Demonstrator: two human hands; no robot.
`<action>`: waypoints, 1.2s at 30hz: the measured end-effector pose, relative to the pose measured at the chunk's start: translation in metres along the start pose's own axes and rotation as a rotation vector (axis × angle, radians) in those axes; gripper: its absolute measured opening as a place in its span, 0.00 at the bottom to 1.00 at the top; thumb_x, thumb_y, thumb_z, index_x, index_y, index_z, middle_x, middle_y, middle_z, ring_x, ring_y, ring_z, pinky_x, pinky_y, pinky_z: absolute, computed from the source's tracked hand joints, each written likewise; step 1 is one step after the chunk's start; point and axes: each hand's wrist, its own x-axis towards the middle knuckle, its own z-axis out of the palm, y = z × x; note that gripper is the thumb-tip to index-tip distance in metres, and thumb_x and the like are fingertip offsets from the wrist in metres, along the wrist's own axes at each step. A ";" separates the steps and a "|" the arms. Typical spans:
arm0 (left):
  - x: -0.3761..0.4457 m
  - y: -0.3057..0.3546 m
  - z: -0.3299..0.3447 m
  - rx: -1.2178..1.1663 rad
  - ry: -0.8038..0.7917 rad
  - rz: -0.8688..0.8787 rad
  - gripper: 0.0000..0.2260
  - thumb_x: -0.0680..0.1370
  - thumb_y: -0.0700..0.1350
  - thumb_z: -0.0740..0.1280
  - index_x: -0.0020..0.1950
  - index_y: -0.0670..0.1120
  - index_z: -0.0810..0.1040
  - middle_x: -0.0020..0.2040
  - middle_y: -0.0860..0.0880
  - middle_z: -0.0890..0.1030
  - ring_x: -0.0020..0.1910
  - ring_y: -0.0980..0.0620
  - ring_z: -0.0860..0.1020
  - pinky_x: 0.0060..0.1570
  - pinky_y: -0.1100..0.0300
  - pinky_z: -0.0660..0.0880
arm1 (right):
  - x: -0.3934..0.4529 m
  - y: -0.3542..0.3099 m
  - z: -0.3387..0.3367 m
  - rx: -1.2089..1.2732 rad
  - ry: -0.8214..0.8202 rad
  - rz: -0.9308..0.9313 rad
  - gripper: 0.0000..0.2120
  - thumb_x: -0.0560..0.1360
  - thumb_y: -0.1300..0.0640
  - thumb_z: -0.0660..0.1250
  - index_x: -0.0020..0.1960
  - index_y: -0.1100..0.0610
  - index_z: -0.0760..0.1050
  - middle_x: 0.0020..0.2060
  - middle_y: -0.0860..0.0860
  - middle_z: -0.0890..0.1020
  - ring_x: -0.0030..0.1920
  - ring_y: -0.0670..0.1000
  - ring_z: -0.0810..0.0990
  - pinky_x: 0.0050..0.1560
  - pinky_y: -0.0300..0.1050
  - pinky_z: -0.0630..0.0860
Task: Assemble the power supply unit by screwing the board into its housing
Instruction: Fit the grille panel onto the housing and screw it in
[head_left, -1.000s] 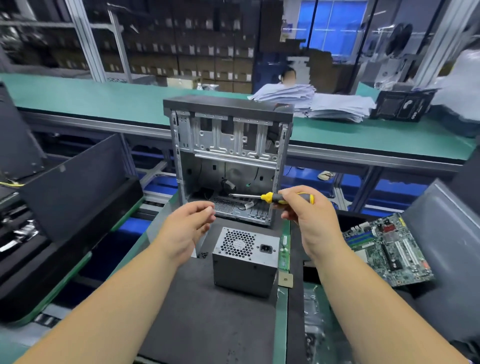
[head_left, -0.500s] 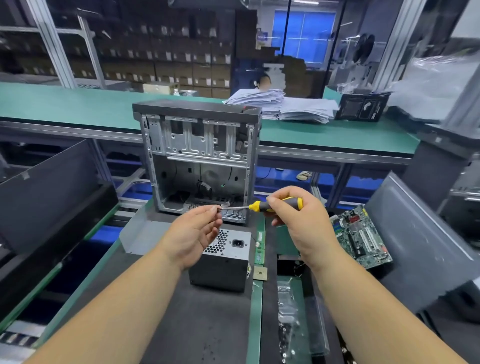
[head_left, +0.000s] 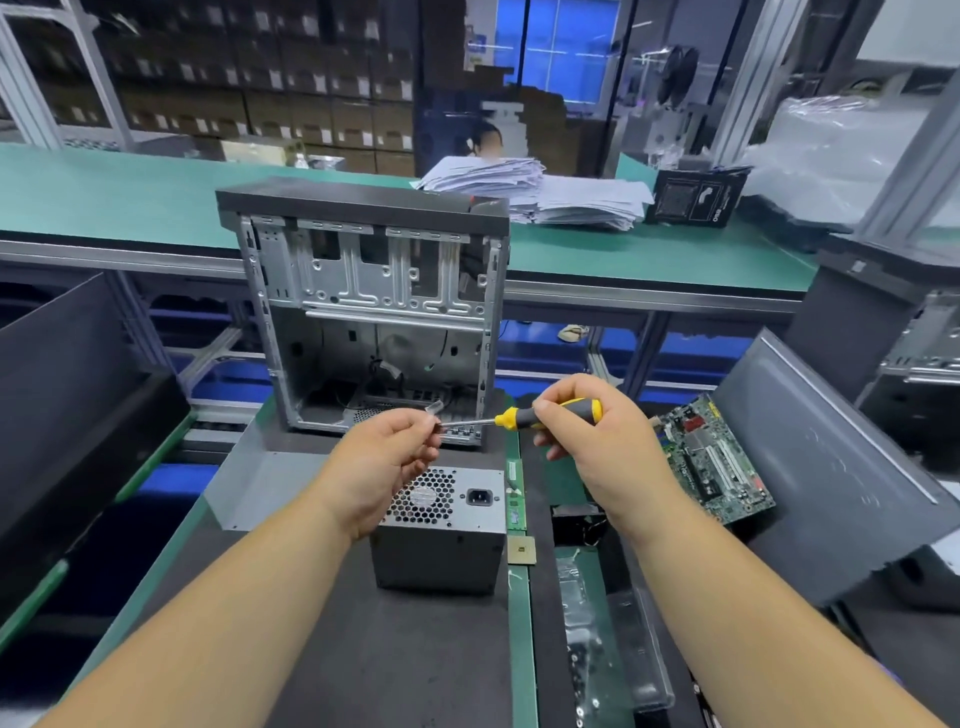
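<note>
The right hand (head_left: 592, 441) grips the screwdriver (head_left: 524, 415), shaft level and pointing left to the left hand (head_left: 389, 457), whose fingertips pinch something small at its tip. The housing (head_left: 363, 312) stands open just beyond both hands; the board (head_left: 717, 462) lies right, nearer the right hand.

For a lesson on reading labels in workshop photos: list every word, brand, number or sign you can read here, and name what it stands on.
No text here can be read with certainty.
black box on the far bench: white print, too blurred to read.
green circuit board: markings too small.
power supply unit: no legible label on the face shown.
stacked papers: print not resolvable.
cartons behind: labels blurred.
</note>
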 end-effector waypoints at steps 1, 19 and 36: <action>0.003 0.000 -0.005 0.016 0.004 0.021 0.09 0.81 0.41 0.64 0.42 0.46 0.81 0.35 0.52 0.80 0.33 0.59 0.76 0.33 0.70 0.74 | 0.003 0.000 0.005 0.006 0.003 0.012 0.04 0.76 0.58 0.69 0.42 0.54 0.78 0.37 0.54 0.85 0.36 0.50 0.80 0.39 0.45 0.79; 0.078 -0.020 -0.062 0.335 -0.271 0.170 0.13 0.80 0.41 0.63 0.41 0.54 0.81 0.38 0.55 0.82 0.40 0.57 0.80 0.45 0.63 0.75 | 0.046 0.026 0.071 0.259 0.359 0.209 0.06 0.72 0.54 0.69 0.44 0.56 0.78 0.39 0.54 0.84 0.34 0.45 0.76 0.37 0.37 0.75; 0.106 -0.028 -0.037 1.153 -0.578 -0.303 0.13 0.81 0.54 0.57 0.54 0.50 0.78 0.59 0.50 0.79 0.60 0.47 0.75 0.67 0.48 0.67 | 0.068 0.042 0.023 0.248 0.289 0.170 0.03 0.73 0.56 0.68 0.42 0.55 0.76 0.35 0.50 0.84 0.32 0.45 0.75 0.35 0.36 0.74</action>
